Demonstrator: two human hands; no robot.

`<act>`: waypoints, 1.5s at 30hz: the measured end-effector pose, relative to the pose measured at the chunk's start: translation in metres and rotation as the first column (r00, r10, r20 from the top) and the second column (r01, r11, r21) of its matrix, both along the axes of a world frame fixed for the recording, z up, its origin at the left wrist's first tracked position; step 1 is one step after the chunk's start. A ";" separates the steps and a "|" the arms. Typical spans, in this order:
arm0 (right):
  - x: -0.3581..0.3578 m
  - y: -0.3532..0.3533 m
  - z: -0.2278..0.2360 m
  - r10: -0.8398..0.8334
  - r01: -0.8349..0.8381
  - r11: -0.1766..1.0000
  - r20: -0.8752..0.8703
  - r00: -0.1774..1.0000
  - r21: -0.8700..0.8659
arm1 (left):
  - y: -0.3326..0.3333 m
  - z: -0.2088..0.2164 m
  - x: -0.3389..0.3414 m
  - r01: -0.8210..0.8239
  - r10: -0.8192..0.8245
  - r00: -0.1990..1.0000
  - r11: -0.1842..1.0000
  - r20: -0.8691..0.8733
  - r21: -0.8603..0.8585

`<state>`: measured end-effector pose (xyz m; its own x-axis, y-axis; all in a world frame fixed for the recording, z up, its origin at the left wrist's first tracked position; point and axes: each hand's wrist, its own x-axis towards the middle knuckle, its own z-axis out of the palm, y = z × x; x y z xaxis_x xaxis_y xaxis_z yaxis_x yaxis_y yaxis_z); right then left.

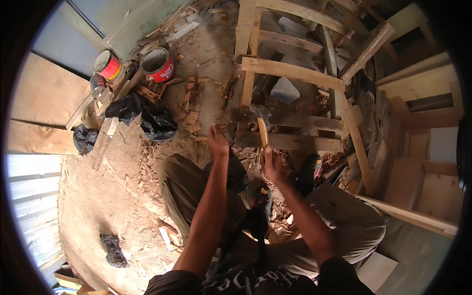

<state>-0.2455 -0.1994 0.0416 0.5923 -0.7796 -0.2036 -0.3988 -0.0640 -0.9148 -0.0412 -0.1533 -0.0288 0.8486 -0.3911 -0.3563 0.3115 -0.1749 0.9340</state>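
My right hand [274,164] is closed round the pale wooden handle of a hammer [262,129]. Its dark head lies at the upper end, over a dark wooden slat [295,141] on the ground in front of me. My left hand [218,139] is raised just left of that slat, fingers curled together. Whatever they may pinch is too small to tell. Beyond the slat stands a wooden frame [295,73] of rough, nailed-looking boards.
Two red-sided buckets [162,74] stand at the far left, near black plastic bags [158,123]. Wood scraps [192,101] litter the dirt floor. To the right are wooden box-like pieces [400,182] and a long leaning board [358,142]. Corrugated metal [34,196] edges the left.
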 end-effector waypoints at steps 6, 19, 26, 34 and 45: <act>-0.019 -0.084 0.060 0.260 -0.210 0.965 -0.521 0.813 0.154 | 0.070 0.016 -0.013 0.817 -0.934 0.304 0.153 -0.189 0.556; -0.132 0.058 0.213 0.105 0.153 0.619 -0.274 0.956 0.770 | 0.050 -0.063 -0.066 0.603 -0.960 0.155 -0.096 -0.234 0.792; -0.138 0.139 0.166 -0.300 0.181 0.518 -0.021 0.954 0.836 | 0.069 -0.114 -0.102 0.468 -0.998 0.060 0.043 0.017 0.883; -0.109 0.146 0.139 -0.347 0.263 0.533 -0.076 0.935 0.804 | 0.070 -0.109 -0.065 0.317 -0.972 0.088 0.236 0.219 0.919; -0.103 0.154 0.114 -0.249 0.345 0.627 -0.240 0.938 0.699 | 0.058 -0.100 -0.071 0.362 -0.957 0.194 0.276 0.217 0.890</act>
